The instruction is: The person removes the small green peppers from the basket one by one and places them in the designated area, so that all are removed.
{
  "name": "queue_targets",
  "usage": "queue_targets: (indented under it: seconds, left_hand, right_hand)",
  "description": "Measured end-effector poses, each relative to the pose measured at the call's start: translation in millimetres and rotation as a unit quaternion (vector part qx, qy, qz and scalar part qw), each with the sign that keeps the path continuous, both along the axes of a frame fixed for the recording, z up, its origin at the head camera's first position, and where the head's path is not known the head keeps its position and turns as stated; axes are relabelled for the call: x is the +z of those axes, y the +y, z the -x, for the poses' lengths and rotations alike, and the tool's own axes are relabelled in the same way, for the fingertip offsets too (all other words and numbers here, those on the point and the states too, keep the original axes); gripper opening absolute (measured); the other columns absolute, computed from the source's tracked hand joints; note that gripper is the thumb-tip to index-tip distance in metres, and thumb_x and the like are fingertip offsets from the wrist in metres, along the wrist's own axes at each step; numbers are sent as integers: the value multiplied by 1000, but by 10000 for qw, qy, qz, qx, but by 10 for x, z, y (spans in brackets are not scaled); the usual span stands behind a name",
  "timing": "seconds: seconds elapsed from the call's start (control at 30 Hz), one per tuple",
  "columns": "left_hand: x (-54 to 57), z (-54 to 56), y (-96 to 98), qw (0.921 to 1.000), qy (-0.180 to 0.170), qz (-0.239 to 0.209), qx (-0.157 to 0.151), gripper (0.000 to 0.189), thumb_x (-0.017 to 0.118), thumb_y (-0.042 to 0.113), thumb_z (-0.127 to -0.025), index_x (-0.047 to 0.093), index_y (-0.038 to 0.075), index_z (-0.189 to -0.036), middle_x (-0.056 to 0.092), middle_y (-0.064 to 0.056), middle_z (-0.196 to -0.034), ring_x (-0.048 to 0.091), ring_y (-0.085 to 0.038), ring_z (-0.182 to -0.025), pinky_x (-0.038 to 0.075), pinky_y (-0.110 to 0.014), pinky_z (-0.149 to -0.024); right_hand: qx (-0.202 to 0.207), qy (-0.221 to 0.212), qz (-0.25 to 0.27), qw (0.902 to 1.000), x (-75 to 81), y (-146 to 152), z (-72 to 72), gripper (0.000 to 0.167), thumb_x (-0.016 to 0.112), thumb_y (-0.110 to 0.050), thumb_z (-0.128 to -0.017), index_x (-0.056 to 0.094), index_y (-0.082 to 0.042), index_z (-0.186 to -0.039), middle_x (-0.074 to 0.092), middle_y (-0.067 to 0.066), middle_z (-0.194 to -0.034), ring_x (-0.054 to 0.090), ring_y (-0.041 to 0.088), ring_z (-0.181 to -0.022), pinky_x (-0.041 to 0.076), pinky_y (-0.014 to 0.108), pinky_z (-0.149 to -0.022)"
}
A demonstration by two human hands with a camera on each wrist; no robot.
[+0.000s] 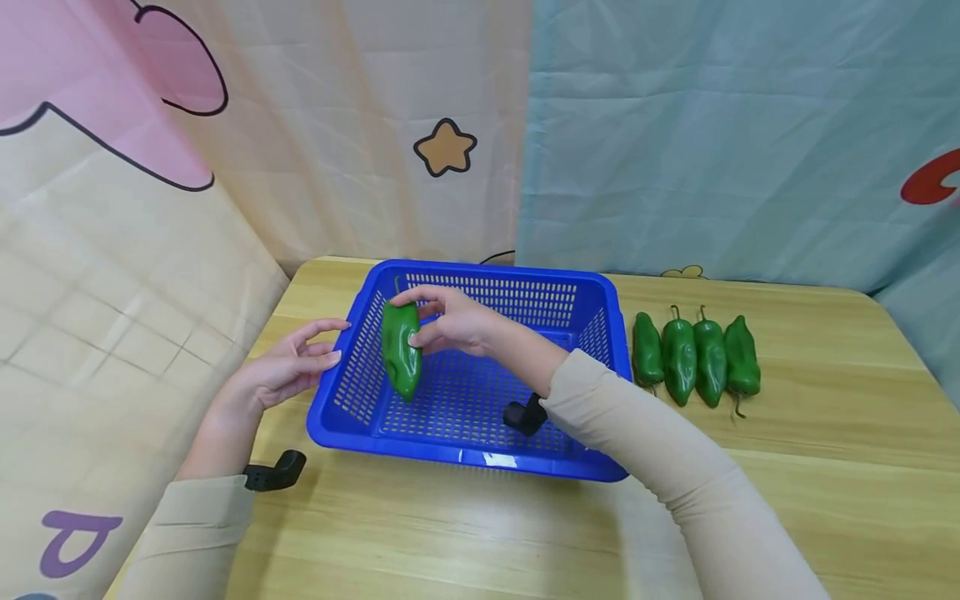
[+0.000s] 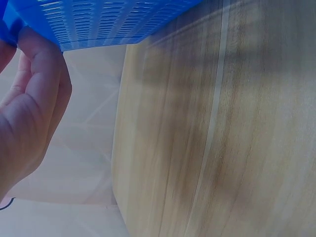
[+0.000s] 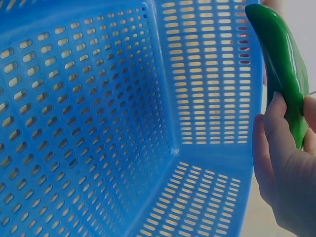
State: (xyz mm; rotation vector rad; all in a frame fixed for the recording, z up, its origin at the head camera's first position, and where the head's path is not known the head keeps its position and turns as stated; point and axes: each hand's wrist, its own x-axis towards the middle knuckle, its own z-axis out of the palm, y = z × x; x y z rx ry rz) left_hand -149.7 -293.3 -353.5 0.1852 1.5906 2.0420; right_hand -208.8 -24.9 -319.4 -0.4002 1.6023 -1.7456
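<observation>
My right hand [image 1: 453, 321] pinches a glossy green pepper [image 1: 401, 350] between thumb and fingers, over the left part of a blue plastic basket [image 1: 468, 458]. The pepper hangs upright with its stem at the top. In the right wrist view the same pepper [image 3: 284, 64] shows beside the slotted basket wall [image 3: 207, 74], and the basket floor below holds nothing. My left hand [image 1: 288, 367] grips the basket's left rim, thumb and index fingertip on it. From the left wrist, that hand [image 2: 37, 98] has its fingers bent at the basket's edge.
Several green peppers [image 1: 680, 362] lie in a row on the wooden table [image 1: 825, 375], just right of the basket. A printed curtain [image 1: 675, 150] hangs behind the table, and a pale cloth [image 1: 112, 292] hangs along its left side.
</observation>
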Motion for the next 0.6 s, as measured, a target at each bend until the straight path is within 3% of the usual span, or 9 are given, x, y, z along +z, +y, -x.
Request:
queue_targets:
  seconds: [0.6]
  left_hand:
    - [-1,2,12,10000,26,-35,-85,35,45,-5,-95,43,17,-122,65,-9,-100,66,-21,-88,55,-32,-76]
  right_hand:
    - [-43,124,90,9999,134,260,-37,57,54,22,-79,48,-2,-130,46,19,-117,58,28,-92,54,45,-79]
